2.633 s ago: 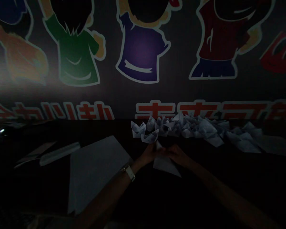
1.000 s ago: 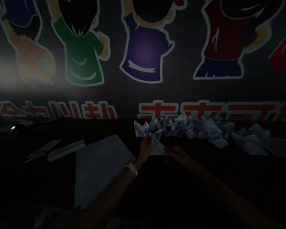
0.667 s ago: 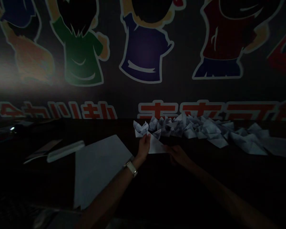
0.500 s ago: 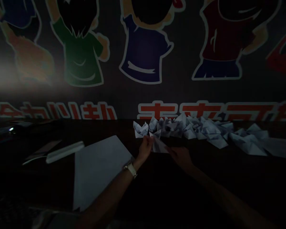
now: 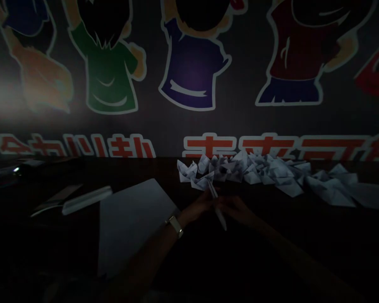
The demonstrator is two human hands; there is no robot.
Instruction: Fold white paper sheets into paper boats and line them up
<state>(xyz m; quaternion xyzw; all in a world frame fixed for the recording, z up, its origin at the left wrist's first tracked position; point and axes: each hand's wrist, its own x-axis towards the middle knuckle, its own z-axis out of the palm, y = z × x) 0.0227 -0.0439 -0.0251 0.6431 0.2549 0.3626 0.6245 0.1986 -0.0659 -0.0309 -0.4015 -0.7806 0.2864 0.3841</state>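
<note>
Between both hands is a folded piece of white paper (image 5: 220,216), seen nearly edge-on and slanting down to the right. My left hand (image 5: 201,204), with a watch on its wrist, closes on its left side. My right hand (image 5: 236,208) grips it from the right. The dim light hides most of the fingers. Just beyond the hands sits a folded paper boat (image 5: 202,182), and another paper boat (image 5: 187,171) stands behind it to the left.
Several folded paper boats (image 5: 271,168) crowd the back right of the dark table. A stack of white sheets (image 5: 129,223) lies left of my left forearm. Farther left are a long white object (image 5: 87,200) and dark items with a bright glint. A wall with cartoon figures rises behind.
The folded paper has turned from showing its flat face to nearly edge-on, and both hands have drawn closer together and slightly nearer to me. The boat behind it shows more fully.
</note>
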